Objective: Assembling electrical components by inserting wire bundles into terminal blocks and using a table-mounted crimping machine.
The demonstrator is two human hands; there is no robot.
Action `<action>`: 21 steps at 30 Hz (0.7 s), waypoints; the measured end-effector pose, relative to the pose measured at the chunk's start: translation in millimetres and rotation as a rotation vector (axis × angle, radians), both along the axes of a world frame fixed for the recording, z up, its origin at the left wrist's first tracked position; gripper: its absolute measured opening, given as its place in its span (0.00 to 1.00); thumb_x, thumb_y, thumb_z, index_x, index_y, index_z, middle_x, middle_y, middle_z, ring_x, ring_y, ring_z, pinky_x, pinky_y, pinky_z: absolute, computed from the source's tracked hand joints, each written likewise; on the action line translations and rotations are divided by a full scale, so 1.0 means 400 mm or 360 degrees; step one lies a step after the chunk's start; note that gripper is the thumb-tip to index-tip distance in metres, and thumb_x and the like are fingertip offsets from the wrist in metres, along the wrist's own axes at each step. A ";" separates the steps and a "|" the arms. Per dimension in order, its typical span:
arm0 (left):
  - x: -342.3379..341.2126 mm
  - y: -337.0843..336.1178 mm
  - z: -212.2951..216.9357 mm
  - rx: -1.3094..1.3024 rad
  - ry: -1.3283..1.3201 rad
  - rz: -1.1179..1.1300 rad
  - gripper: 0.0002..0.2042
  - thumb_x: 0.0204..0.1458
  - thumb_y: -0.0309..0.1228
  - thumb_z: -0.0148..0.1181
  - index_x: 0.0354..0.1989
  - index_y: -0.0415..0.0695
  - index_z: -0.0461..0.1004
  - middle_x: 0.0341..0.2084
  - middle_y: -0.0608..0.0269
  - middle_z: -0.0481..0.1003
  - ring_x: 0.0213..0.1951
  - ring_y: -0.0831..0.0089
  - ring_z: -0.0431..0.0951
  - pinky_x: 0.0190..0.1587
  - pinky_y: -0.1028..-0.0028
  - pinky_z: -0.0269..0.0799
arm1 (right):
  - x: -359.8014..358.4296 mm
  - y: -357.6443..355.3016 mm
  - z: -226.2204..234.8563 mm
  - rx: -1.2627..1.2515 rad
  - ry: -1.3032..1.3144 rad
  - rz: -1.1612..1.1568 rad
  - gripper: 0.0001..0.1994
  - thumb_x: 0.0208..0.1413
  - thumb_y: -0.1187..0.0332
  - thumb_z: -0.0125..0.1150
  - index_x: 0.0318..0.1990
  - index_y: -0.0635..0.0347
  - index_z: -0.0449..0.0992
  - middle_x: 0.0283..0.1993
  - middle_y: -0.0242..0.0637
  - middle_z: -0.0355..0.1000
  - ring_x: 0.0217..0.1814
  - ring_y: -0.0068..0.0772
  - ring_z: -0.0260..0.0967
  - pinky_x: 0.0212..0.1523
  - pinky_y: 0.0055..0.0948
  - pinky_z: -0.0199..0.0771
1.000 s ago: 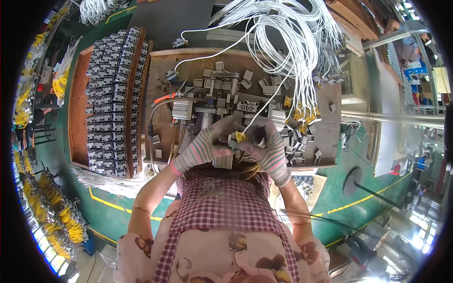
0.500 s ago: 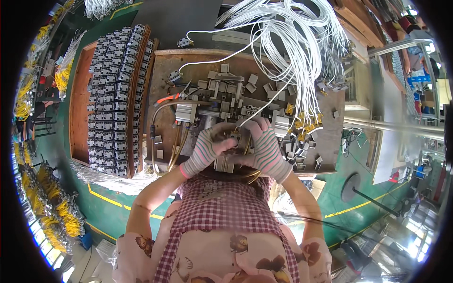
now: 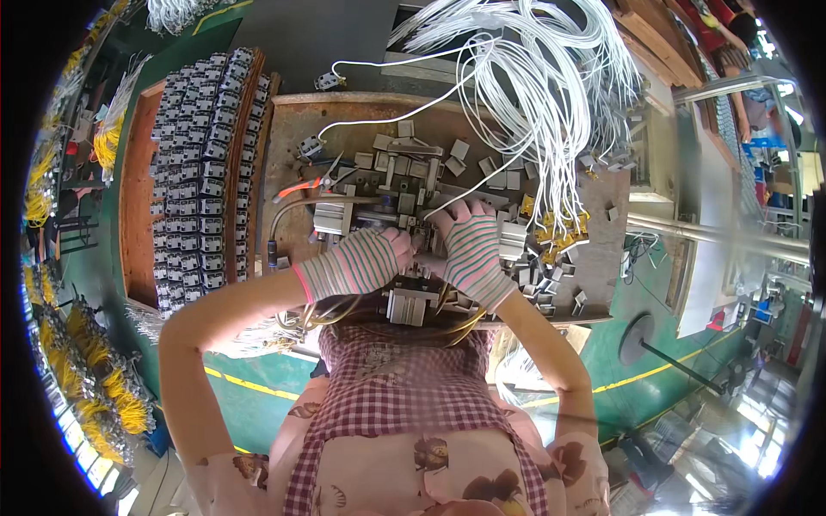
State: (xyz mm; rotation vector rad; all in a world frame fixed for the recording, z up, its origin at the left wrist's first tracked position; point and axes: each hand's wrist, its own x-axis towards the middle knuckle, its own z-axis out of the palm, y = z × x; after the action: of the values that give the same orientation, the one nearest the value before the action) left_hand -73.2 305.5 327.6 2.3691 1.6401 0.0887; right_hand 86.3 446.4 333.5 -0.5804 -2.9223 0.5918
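Both my hands wear striped knit gloves and meet over a metal fixture [image 3: 411,206] on the wooden bench. My left hand [image 3: 366,261] lies back upward, its fingers bent and pressed together at the fixture; what they hold is hidden. Close beside it, my right hand [image 3: 471,251] curls its fingers around the end of a white cable [image 3: 469,194], which runs from the large coil of white cables [image 3: 538,103]. Whatever sits on that end is covered by the fingers. A silver metal block [image 3: 406,306] stands just below my hands, near the bench edge.
Orange-handled pliers [image 3: 301,187] lie at left, beside a hose [image 3: 292,206]. Small grey metal pieces [image 3: 459,150] and yellow terminals [image 3: 564,228] are scattered about. A wooden tray [image 3: 140,198] of stacked connectors stands further left. Two cabled connectors [image 3: 310,146] rest at the bench's far left.
Both hands have shifted away from my body to the fixture. My left hand has turned back upward, with its elbow swung outward. The silver block below shows more fully.
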 end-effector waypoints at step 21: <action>0.073 0.014 0.018 0.0038 -0.1608 0.1039 0.28 0.53 0.36 0.61 0.63 0.45 0.64 0.45 0.52 0.71 0.40 0.67 0.74 0.47 0.68 0.70 | 0.297 0.083 -0.033 0.0057 0.0373 -0.0892 0.20 0.46 0.77 0.63 0.50 0.57 0.75 0.41 0.44 0.71 0.43 0.45 0.70 0.46 0.38 0.70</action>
State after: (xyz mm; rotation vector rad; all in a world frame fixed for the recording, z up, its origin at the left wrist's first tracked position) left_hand -44.0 311.2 334.9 1.2544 1.6885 1.1838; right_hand 205.1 479.7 320.3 -1.1739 -2.3857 0.4886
